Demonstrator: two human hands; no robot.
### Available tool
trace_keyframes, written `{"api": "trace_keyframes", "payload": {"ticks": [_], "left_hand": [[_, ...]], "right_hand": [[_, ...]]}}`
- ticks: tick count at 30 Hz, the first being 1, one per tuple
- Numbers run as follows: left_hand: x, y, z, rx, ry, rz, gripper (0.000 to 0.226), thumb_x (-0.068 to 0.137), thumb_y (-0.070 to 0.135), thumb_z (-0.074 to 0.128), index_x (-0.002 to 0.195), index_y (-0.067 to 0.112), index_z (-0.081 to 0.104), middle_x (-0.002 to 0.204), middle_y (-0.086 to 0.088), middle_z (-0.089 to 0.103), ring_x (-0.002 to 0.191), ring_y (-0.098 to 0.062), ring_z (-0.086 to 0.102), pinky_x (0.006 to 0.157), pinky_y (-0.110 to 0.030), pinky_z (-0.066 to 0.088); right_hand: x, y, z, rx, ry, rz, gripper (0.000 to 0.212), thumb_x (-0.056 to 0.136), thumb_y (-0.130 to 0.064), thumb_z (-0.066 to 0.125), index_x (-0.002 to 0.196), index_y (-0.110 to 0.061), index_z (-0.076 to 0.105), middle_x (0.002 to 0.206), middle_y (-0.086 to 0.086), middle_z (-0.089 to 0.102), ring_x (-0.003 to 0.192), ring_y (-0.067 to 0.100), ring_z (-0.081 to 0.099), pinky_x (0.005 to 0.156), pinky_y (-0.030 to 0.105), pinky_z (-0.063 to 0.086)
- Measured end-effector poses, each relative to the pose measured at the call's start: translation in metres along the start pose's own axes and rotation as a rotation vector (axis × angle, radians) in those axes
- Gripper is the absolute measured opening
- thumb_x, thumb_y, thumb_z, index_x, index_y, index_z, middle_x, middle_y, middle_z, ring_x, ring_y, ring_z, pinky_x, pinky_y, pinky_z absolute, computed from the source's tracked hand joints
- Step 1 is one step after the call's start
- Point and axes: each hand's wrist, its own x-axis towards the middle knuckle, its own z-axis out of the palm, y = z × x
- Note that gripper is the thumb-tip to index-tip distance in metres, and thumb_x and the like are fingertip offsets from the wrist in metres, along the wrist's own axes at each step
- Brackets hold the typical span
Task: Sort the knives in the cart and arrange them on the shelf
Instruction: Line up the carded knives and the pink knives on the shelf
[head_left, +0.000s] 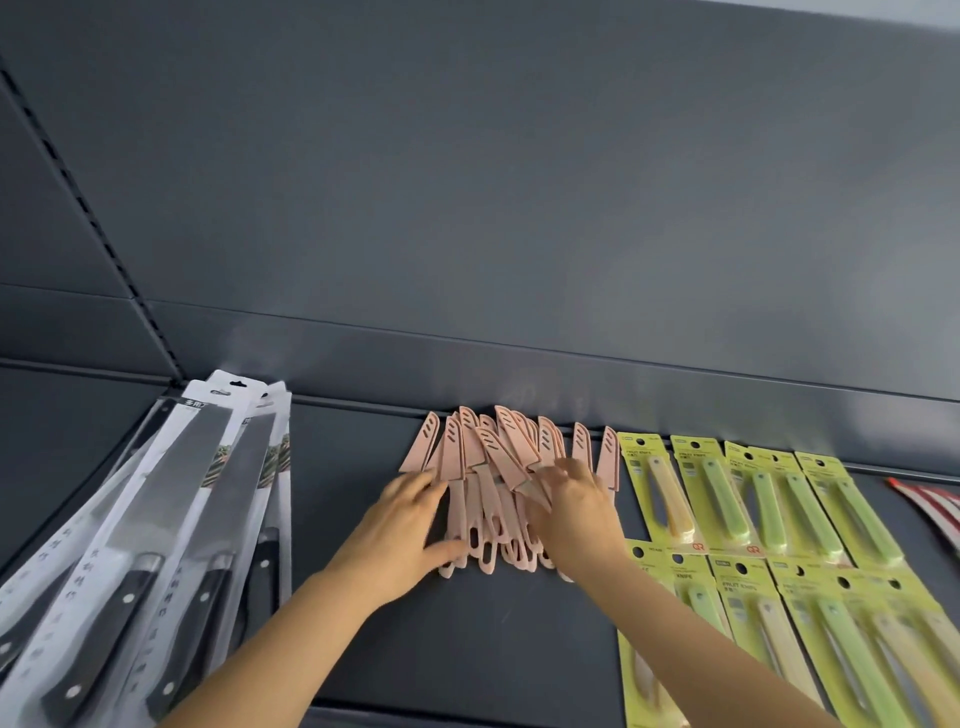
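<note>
Reference item: the pink knives (488, 467), a loose overlapping pile on the dark shelf (467, 649). The sheathed blades point to the back panel (519, 182) and the looped handles point to the front.

1. Far left of the pink knives: a fanned stack of large knives (171, 519) in white packs, with black riveted handles toward the front. A slotted upright (93, 223) rises behind this stack.
2. Left edge of the pink knives: the left hand (410, 525). Its fingers are straight and spread, laid flat against the outermost sheaths and handles. The thumb lies near the handle loops. The hand presses and pinches nothing.
3. Right part of the pink knives: the right hand (576, 509), palm down on the pile. Its fingers reach over the sheaths and are blurred, so it cannot be told whether they pinch a knife or only press.
4. Just right of the pink knives: two rows of fruit knives (753, 519) in yellow-green cards, overlapping one another. Two pink sheaths stand between the right hand and the nearest card.
5. Far right of the pink knives, at the frame edge: a red-and-white striped item (935, 509), only partly in view.
</note>
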Motion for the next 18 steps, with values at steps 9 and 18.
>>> {"api": "trace_keyframes", "payload": {"ticks": [9, 18], "left_hand": [[0.003, 0.008, 0.014, -0.054, -0.092, -0.036, 0.079, 0.093, 0.054, 0.038, 0.150, 0.017, -0.003, 0.156, 0.001, -0.018, 0.142, -0.010, -0.016, 0.113, -0.025, -0.004], [0.001, 0.014, 0.018, -0.034, -0.121, -0.020, 0.082, 0.090, 0.060, 0.033, 0.147, 0.025, -0.015, 0.147, 0.008, -0.030, 0.137, -0.011, -0.028, 0.114, -0.034, -0.006]], "right_hand": [[-0.020, -0.002, 0.009, -0.038, -0.116, -0.115, 0.040, 0.096, -0.034, 0.040, 0.133, -0.018, 0.046, 0.147, 0.001, 0.031, 0.129, 0.026, 0.034, 0.101, 0.037, 0.038], [-0.014, 0.016, 0.018, -0.093, -0.195, 0.010, 0.055, 0.097, -0.050, 0.024, 0.146, -0.026, 0.021, 0.157, 0.004, 0.004, 0.142, 0.032, 0.005, 0.114, 0.049, 0.016]]}}
